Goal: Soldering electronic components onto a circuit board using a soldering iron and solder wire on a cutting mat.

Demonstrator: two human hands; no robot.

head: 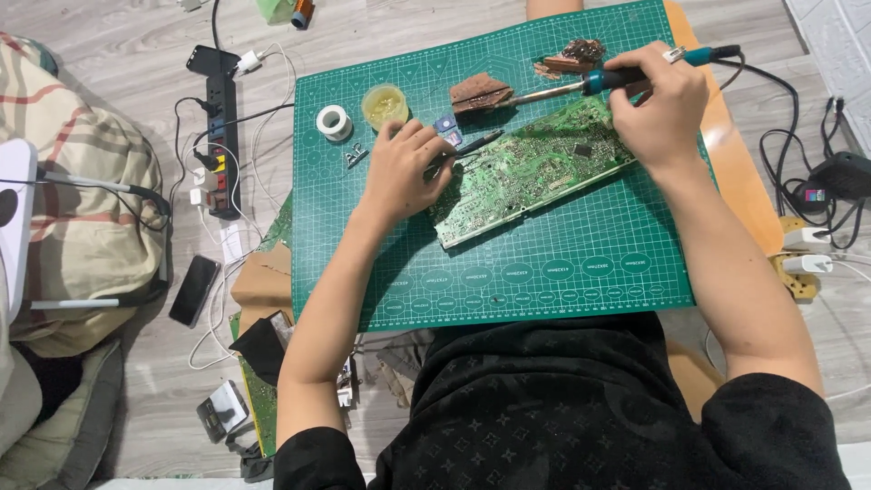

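A green circuit board (531, 168) lies at an angle on a green cutting mat (544, 263). My left hand (404, 168) rests on the board's left end and grips dark tweezers (476, 145) that point right over the board. My right hand (658, 100) holds a soldering iron (626, 77) with a blue and black handle. Its metal tip (535, 93) touches a brown sponge (479, 91) beyond the board's far edge.
A pot of yellow flux (385, 104), a solder spool (333, 121) and a small blue part (446, 127) sit on the mat's far left. A second brown pad (573, 57) lies at the back. A power strip (220, 136), cables and a phone (194, 290) lie left.
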